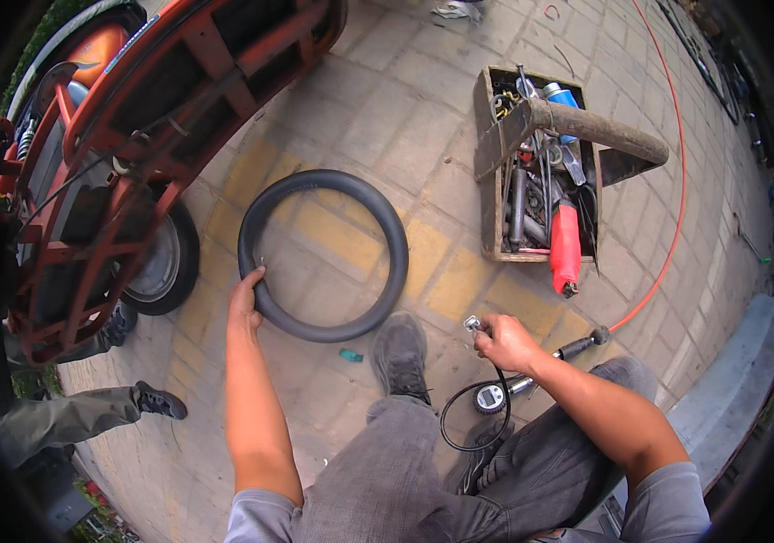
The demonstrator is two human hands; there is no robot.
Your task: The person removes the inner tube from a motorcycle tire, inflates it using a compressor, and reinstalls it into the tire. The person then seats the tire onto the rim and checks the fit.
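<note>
Lying on the paving (432, 145), ahead of a grey shoe (401, 353): one inner tube (396, 258), black, ring-shaped. Left hand (247, 297): the tube's left side is pinched between thumb and fingers, just beside the valve stem (262, 261); whether the rubber is lifted cannot be told. Right hand (505, 342): fingers are closed on a metal hose chuck (472, 323), its end left protruding. Attached: one black hose (442, 421), looped beside a round gauge (489, 398). Chuck and stem are held well apart. Handling note, by judgement: the stem should be held steady, supported from behind; the chuck should be brought square to it and pressed on without tilt; the hose loop should be left free of kinks, and the gauge face readable.
</note>
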